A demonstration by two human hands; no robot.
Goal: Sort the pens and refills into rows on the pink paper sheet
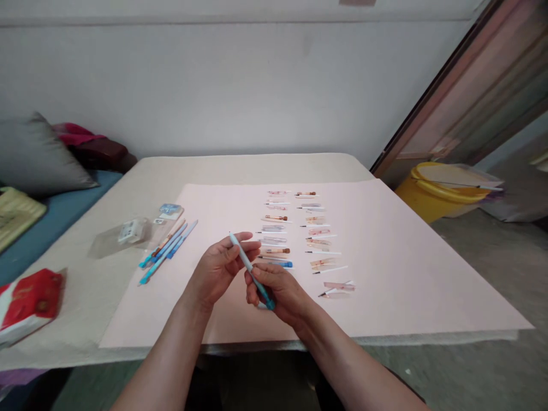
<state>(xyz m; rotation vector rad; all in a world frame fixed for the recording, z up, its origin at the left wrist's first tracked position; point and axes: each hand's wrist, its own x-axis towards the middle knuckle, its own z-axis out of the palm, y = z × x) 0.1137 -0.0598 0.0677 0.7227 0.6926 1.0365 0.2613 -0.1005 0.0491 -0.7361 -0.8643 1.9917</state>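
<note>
- The left hand [220, 260] pinches the upper, pale end of the pen [250, 269] between thumb and fingertips.
- The right hand [278, 291] closes around the lower, teal end of the pen.
- The pen is held clear of the surface, slanting over the near middle of the pink sheet [406, 274], which covers most of the table [128, 171].
- Judgement: for a pen handled end to end like this, grip each end close to any joint, keep the barrel straight between the hands, and turn or pull along its axis only. Bending would likely strain the thin tip.
- Judgement: work low over the sheet, so that a small part that slips lands on the paper and not past the near edge.
- Two columns of pen parts [278, 234] lie towards the far edge of the sheet, just beyond the hands. Each piece lies apart from the next.
- A bundle of blue pens [166, 251] lies at the left edge of the sheet.
- A clear box [124, 235] lies just left of that bundle and carries a white label. Its print is too small to read.
- A red packet [28, 299] lies at the near left corner of the table. Its markings cannot be read.
- No brand or writing is legible on the held pen.
</note>
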